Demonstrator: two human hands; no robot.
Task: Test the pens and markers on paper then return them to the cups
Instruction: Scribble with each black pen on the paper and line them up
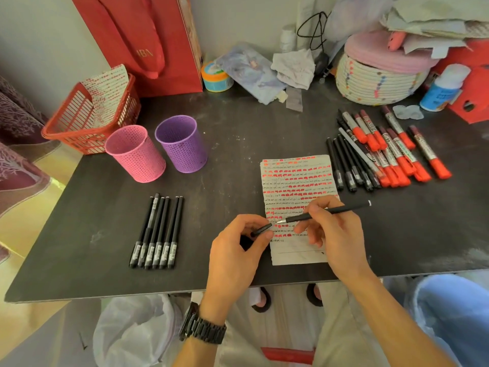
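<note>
Over the marked paper (296, 186), the right hand (336, 231) gripped an uncapped black pen (325, 211) tip-down, ready to scribble, while the left hand (238, 250) pinched its cap (260, 230) nearby for recapping.

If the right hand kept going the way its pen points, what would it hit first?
Probably the black cap pinched in the left hand, just beyond the tip of the pen the right hand holds, though their heights above the paper are unclear.

Single head-worn view, wide-angle, facing forward and down, close over table (238, 123), paper (296, 176) near centre, edges apparently warped.
</note>
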